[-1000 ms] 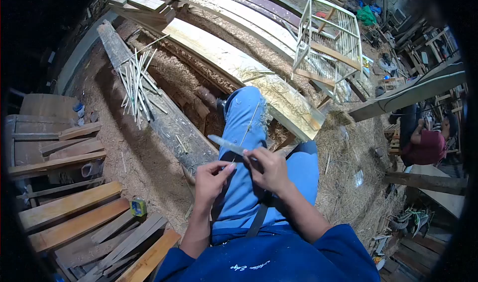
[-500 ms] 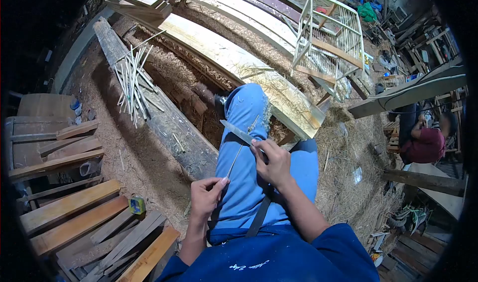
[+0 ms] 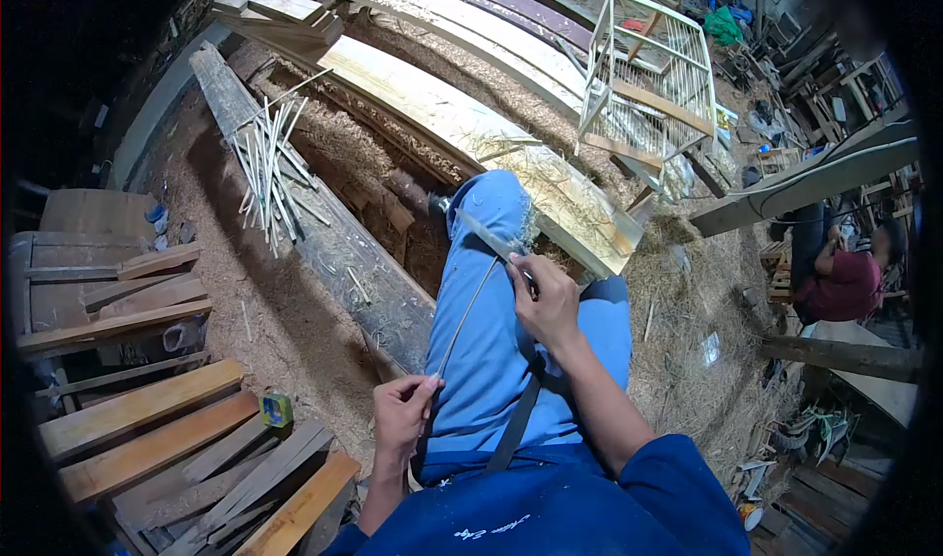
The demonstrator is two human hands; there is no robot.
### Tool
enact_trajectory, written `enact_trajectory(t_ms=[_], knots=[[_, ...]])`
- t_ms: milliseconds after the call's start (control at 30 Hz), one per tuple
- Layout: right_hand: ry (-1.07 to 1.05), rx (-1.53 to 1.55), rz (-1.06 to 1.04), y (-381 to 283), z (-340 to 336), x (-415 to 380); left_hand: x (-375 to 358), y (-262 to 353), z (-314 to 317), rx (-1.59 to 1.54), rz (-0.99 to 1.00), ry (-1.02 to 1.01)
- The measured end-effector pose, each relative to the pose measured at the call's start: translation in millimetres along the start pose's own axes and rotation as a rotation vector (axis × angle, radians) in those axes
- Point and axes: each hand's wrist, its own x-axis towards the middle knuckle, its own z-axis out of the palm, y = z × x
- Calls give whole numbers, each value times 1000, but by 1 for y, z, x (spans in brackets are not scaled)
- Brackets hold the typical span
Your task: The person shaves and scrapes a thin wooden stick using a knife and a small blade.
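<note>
My left hand is low over my left thigh, its thumb and fingers pinched on the near end of a thin bamboo stick. The stick slants up over the blue trouser leg, and its far end reaches the knife by my other hand. In my right hand is a knife, gripped with the blade pointing up and left toward my knee. Most of the handle is hidden inside the fingers. Fine shavings cling to the trousers at the knee.
A bundle of thin sticks lies on a dark plank to the left. Beyond my knee runs a pale board strewn with shavings. A slatted wooden cage stands upper right. Timber offcuts and a tape measure are lower left. Another person sits at right.
My right hand and the knife have moved slightly up and right, away from my left hand. My left hand has shifted a little down and left, still pinching the bamboo stick.
</note>
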Motion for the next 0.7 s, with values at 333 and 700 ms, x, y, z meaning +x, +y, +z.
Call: enact_trajectory(t_ms=[333, 700], knots=[[-232, -43, -80, -38, -22, -20, 56, 34, 49, 71, 138, 6], [-193, -78, 22, -26, -17, -12, 30, 12, 20, 155, 106, -23]])
